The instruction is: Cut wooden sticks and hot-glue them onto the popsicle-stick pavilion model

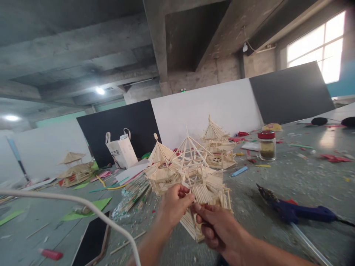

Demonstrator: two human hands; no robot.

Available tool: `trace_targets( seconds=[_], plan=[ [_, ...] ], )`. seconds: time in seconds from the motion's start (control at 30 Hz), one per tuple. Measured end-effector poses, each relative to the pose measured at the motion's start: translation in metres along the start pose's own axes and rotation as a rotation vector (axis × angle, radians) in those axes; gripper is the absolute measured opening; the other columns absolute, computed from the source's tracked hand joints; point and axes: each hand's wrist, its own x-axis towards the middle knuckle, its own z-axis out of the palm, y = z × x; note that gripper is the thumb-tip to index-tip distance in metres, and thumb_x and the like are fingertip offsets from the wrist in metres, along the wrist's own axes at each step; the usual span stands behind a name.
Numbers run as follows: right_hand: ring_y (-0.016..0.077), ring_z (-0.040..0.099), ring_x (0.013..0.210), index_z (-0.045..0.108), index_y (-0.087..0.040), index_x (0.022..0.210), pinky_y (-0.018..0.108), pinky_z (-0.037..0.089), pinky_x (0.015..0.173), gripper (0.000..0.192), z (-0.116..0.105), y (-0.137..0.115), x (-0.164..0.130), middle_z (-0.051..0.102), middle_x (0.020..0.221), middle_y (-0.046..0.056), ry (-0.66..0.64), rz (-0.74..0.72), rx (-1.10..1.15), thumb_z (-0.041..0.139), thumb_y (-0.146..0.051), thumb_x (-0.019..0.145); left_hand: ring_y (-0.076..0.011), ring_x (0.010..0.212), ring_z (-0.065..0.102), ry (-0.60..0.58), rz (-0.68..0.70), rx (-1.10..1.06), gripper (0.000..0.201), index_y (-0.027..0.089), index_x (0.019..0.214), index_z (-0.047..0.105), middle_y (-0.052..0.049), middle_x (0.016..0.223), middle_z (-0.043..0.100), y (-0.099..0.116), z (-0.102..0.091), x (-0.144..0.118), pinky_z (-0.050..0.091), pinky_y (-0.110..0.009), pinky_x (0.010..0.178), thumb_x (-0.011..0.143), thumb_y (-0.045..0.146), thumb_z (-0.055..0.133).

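Gripping stick pagoda btwn both hands

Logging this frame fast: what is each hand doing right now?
Left hand: fingers pinched on the stick pavilion model.
Right hand: closed, gripping the same model from below.

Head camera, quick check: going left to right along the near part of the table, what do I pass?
Red marker → dark tablet → left hand → stick pavilion model held in both hands → right hand → blue glue gun.
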Motion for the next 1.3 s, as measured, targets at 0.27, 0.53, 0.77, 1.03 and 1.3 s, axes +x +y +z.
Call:
trace_targets(
  seconds=[0.27, 0.53, 0.77, 1.03, 1.3],
  plan=[
    [0.0013, 0.025, 0.025, 0.043, -0.017, 0.058, 0.013, 0.015, 0.026, 0.032, 0.003, -0.002, -0.002, 0.038, 0.039, -0.009, 0.072, 0.005, -0.086, 0.039, -0.025, 0.089, -0.0081, 0.046, 0.045, -0.003, 0.036, 0.057, 0.022, 0.015, 0.073, 0.059, 0.003, 0.061, 0.055, 0.004, 0.002, -0.004, 0.036, -0.02, 0.045, 0.069, 0.036, 0.054],
    [0.001, 0.033, 0.029, 0.048, -0.016, 0.071, 0.013, 0.023, 0.03, 0.022, -0.002, 0.006, 0.0, 0.045, 0.047, -0.008, 0.056, -0.047, -0.034, 0.039, -0.026, 0.089, -0.0085, 0.046, 0.045, 0.018, 0.044, 0.076, 0.02, 0.016, 0.071, 0.06, 0.002, 0.061, 0.056, 0.002, 0.003, -0.003, 0.035, -0.02, 0.046, 0.068, 0.035, 0.054],
    [0.0016, 0.034, 0.03, 0.052, -0.017, 0.073, 0.013, 0.022, 0.03, 0.022, -0.007, 0.01, 0.005, 0.044, 0.045, -0.009, 0.046, -0.06, -0.004, 0.058, -0.037, 0.077, -0.0092, 0.049, 0.048, 0.027, 0.065, 0.058, 0.02, 0.016, 0.07, 0.062, 0.002, 0.062, 0.058, 0.002, 0.003, -0.003, 0.035, -0.02, 0.047, 0.065, 0.034, 0.056],
    [0.0022, 0.034, 0.027, 0.049, -0.016, 0.065, 0.014, 0.023, 0.029, 0.02, -0.006, 0.013, 0.003, 0.048, 0.043, -0.007, 0.03, -0.083, -0.024, 0.053, -0.028, 0.081, -0.01, 0.05, 0.048, 0.015, 0.07, 0.05, 0.022, 0.016, 0.07, 0.062, 0.002, 0.06, 0.057, 0.0, 0.002, -0.002, 0.035, -0.02, 0.047, 0.066, 0.037, 0.057],
    [0.0016, 0.033, 0.026, 0.047, -0.016, 0.065, 0.013, 0.022, 0.028, 0.025, -0.003, 0.007, 0.004, 0.047, 0.042, -0.008, 0.043, -0.081, -0.053, 0.041, -0.023, 0.088, -0.0083, 0.044, 0.044, -0.001, 0.062, 0.057, 0.025, 0.015, 0.072, 0.06, 0.003, 0.059, 0.055, 0.001, 0.003, -0.001, 0.035, -0.02, 0.043, 0.068, 0.039, 0.055]
  ],
)
